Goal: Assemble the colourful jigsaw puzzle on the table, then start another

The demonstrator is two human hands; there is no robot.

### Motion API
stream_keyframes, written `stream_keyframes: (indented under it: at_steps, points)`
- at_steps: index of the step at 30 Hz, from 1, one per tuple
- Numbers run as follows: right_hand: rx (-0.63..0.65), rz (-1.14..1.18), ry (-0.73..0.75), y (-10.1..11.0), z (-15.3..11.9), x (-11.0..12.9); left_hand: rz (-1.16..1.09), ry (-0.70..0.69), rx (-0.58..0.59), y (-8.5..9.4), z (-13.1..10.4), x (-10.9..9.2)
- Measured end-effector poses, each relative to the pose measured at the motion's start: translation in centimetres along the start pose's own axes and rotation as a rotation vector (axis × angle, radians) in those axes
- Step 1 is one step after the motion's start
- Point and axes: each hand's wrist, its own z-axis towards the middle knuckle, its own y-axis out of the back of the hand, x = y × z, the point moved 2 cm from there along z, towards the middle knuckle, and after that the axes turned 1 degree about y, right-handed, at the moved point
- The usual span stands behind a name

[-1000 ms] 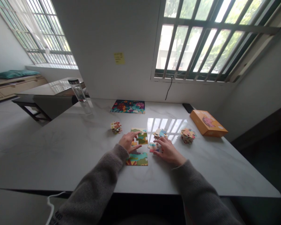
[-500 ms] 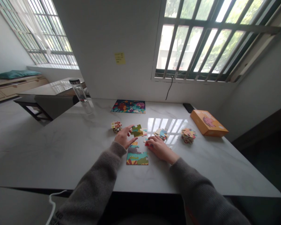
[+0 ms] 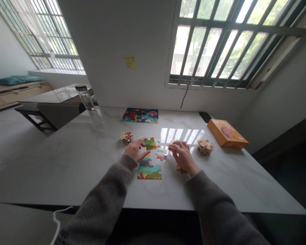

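A green jigsaw puzzle piece [image 3: 150, 143] is pinched at its left edge between the thumb and fingers of my left hand [image 3: 135, 149]. Just right of and below it lies a pale blue and red puzzle piece [image 3: 161, 154], flat on the table. Nearer to me are joined puzzle pieces [image 3: 149, 171] with a teal and green picture. My right hand [image 3: 183, 154] has its fingertips closed on a pale puzzle piece [image 3: 170, 146] at the small loose pile, most of which the hand covers. Below its wrist an orange and dark piece [image 3: 180, 169] shows in part.
Stacks of pieces stand left [image 3: 126, 137] and right [image 3: 205, 147] of my hands. At the back lie a dark floral picture board [image 3: 140, 115] and a black phone [image 3: 205, 117]. An orange box [image 3: 227, 133] is at the right, a glass bottle [image 3: 86, 98] at the left.
My right hand has moved up and right from the red and blue piece to the small pile, leaving that piece on the table. My left hand still holds the green piece, almost unmoved.
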Motion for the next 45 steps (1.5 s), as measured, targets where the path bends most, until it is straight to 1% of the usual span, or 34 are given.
stream_keyframes:
  at_steps: [4, 7, 9, 12, 15, 17, 19, 22, 25, 28, 30, 32, 37, 42, 45]
  points:
    - [0.101, -0.118, 0.081, -0.7, 1.2, -1.4, 0.033, 0.035, 0.002, -0.1, 0.0, 0.0]
    - [0.178, -0.157, 0.098, -1.5, 1.9, -2.6, 0.034, 0.031, 0.009, -0.1, 0.0, 0.0]
    - [0.206, -0.161, 0.099, -1.9, 2.2, -3.2, 0.029, 0.027, 0.024, -0.1, 0.0, 0.0]
    - [0.206, -0.154, 0.092, -2.0, 2.2, -4.3, 0.022, 0.029, 0.037, 0.0, 0.0, -0.1]
    - [0.180, -0.161, 0.065, -1.7, 2.0, -5.3, 0.019, 0.035, 0.036, 0.0, 0.0, -0.2]
    - [0.160, -0.178, 0.051, -1.4, 1.9, -5.5, 0.026, 0.044, 0.024, -0.1, 0.0, -0.2]
    - [0.142, -0.168, 0.064, -1.1, 1.9, -5.1, 0.036, 0.054, 0.009, -0.2, 0.0, 0.0]
    - [0.165, -0.046, 0.168, -0.9, 1.9, -3.1, 0.044, 0.065, 0.005, -0.3, 0.0, 0.4]
    - [0.288, 0.075, 0.267, -1.2, 1.9, -0.6, 0.043, 0.059, 0.032, -0.6, 0.0, 0.9]
    - [0.393, 0.057, 0.250, -1.3, 1.8, 0.8, 0.020, 0.008, 0.108, -0.9, -0.1, 1.1]
    - [0.423, 0.017, 0.219, -1.2, 1.7, 1.1, -0.018, -0.056, 0.175, -1.2, -0.3, 1.0]
    - [0.419, -0.014, 0.199, -0.9, 1.6, 0.9, -0.044, -0.102, 0.213, -1.5, -0.5, 0.8]
    - [0.343, -0.122, 0.149, -0.4, 1.7, 0.2, -0.028, -0.114, 0.213, -2.3, -1.0, 0.6]
    - [0.369, -0.146, 0.162, -0.4, 2.1, 0.0, -0.019, -0.149, 0.284, -2.8, -1.4, 0.7]
    - [0.364, -0.148, 0.172, -0.3, 2.2, 0.1, -0.033, -0.152, 0.261, -2.8, -1.3, 0.5]
